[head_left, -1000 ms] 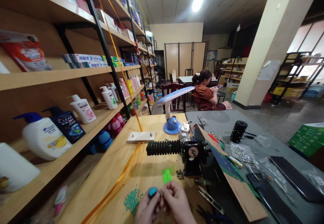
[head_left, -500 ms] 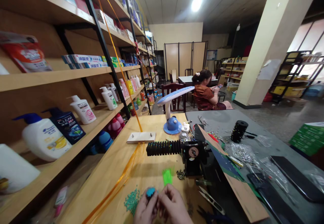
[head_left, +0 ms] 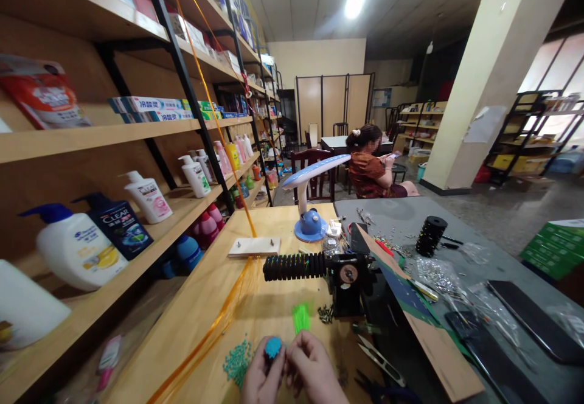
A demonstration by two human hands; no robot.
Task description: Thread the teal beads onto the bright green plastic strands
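My left hand (head_left: 261,375) is closed around a small round blue piece with a bumpy top (head_left: 272,347), held between thumb and fingers. Close beside it, my right hand (head_left: 312,364) has its thumb and forefinger pinched together; whatever lies between those fingertips is too small to make out. A scatter of teal beads (head_left: 236,361) lies on the wooden table just left of my left hand. Beyond my right fingertips is a bundle of thin bright green strips (head_left: 301,317).
A black ribbed roller (head_left: 294,267) on a black stand (head_left: 349,285) crosses the table ahead. Orange threads (head_left: 219,325) run along the left. Thread snips (head_left: 381,360) and small metal parts (head_left: 325,314) lie right. Behind are a blue lamp (head_left: 311,224) and a seated person (head_left: 369,173).
The blue piece has turned slightly in my left hand, so more of its top shows. My right hand stays in nearly the same spot.
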